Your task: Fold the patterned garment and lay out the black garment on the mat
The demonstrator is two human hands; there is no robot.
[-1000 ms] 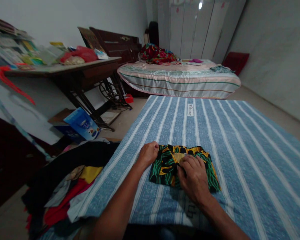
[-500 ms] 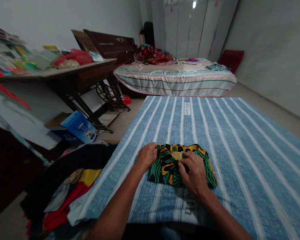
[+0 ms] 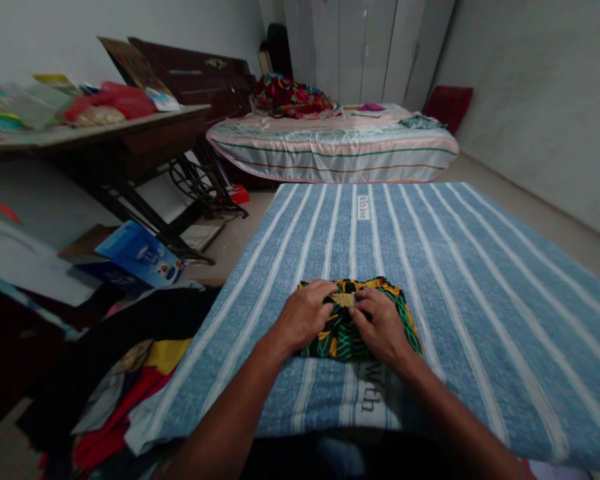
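A folded garment (image 3: 341,335), black with green wavy lines and yellow patches, lies flat in front of me on a striped blue-and-white cloth (image 3: 325,247). Its far edge looks gathered, like the waistband of shorts. My left hand (image 3: 304,315) covers the garment's left part, fingers curled onto the fabric near the far edge. With thumb and fingers closed, my right hand (image 3: 381,325) pinches the fabric just right of the middle. A plain yellowish patch of cloth shows between the fingertips of both hands.
Heaped clothes (image 3: 130,373) lie at the left edge of the striped surface. Beyond them are a blue carton (image 3: 140,257) and a sewing-machine table (image 3: 180,120) with bags on it. A bed (image 3: 330,147) with a red floral bundle (image 3: 295,97) stands at the back.
My left hand has moved right, from the garment's far-left corner onto its upper middle, closer to my right hand. My right hand has shifted slightly toward the far edge. The view has turned a little rightward.
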